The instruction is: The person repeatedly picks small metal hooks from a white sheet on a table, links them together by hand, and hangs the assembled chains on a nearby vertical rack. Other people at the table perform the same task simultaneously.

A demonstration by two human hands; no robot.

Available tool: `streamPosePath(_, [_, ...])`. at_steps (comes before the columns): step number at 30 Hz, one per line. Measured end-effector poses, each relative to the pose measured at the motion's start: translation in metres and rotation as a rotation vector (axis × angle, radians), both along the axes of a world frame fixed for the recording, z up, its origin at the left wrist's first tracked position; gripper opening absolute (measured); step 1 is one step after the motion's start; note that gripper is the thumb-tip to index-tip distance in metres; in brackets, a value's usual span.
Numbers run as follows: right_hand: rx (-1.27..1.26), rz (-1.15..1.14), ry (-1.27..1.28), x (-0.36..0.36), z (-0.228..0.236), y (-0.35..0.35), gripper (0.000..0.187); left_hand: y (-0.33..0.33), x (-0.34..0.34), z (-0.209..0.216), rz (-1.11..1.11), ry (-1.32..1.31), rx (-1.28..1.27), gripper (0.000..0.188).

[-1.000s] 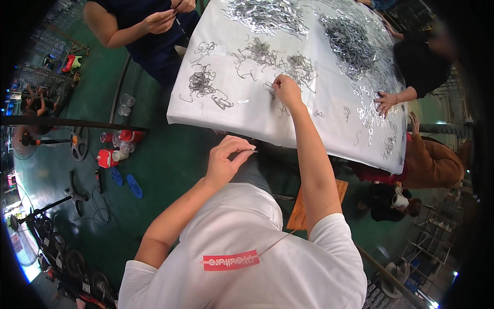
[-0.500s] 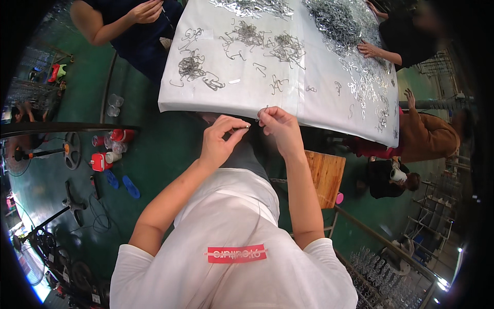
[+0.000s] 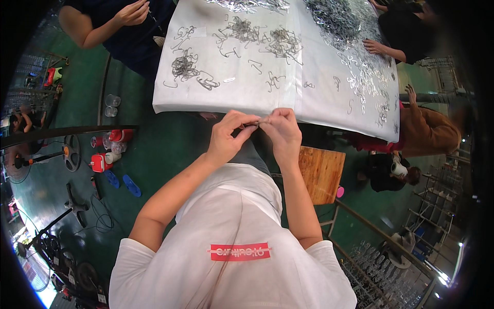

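Note:
My left hand (image 3: 228, 135) and my right hand (image 3: 284, 135) meet fingertip to fingertip just off the near edge of the white-covered table (image 3: 319, 105). Both are closed in a pinch. Something small and dark, perhaps metal, shows where the fingertips join; it is too small to name. On the tabletop beyond lie loose bent wire hooks (image 3: 185, 67), with further heaps of hooks (image 3: 282, 42) behind them. A small white strip (image 3: 229, 80) rests beside the nearer hooks.
A dense heap of metal hooks (image 3: 332, 20) covers the table's far right, where a co-worker's hand (image 3: 375, 47) rests. Another person's hand (image 3: 133, 13) is raised at the far left. A wooden stool (image 3: 321, 175) stands to my right; blue slippers (image 3: 131, 185) lie on the green floor.
My hands were slightly apart, a shiny bit at the left fingertips and a thin piece at the right ones. They have come together, and the fingertips now touch.

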State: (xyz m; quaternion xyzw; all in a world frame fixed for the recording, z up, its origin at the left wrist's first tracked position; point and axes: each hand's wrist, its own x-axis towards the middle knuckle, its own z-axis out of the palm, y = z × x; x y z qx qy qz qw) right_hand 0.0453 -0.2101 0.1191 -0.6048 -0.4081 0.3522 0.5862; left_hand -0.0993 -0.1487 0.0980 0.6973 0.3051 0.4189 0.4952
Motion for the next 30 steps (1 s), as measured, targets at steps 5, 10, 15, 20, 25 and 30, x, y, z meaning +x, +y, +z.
streamPosePath(5, [0.051, -0.021, -0.213, 0.006, -0.006, -0.009, 0.019, 0.027, 0.001, -0.02, 0.01, 0.046, 0.035, 0.027])
streamPosePath(10, [0.117, 0.018, -0.176, 0.008, -0.017, -0.008, 0.02, 0.079, 0.016, -0.064, 0.118, 0.255, 0.309, 0.023])
streamPosePath(15, [0.038, 0.058, -0.184, 0.005, -0.02, -0.008, 0.019, 0.121, 0.02, -0.107, 0.292, 0.759, 0.311, 0.024])
streamPosePath(20, [0.016, 0.092, -0.272, 0.002, -0.021, 0.002, 0.017, 0.136, 0.023, -0.112, 0.139, 0.734, 0.343, 0.02])
streamPosePath(25, [-0.096, 0.091, -0.26, 0.004, -0.018, 0.011, 0.013, 0.109, 0.025, -0.068, -0.015, 0.349, -0.262, 0.015])
streamPosePath(30, [-0.096, 0.074, -0.3, 0.005, -0.018, 0.016, 0.011, 0.07, 0.014, -0.01, -0.162, 0.083, -0.583, 0.016])
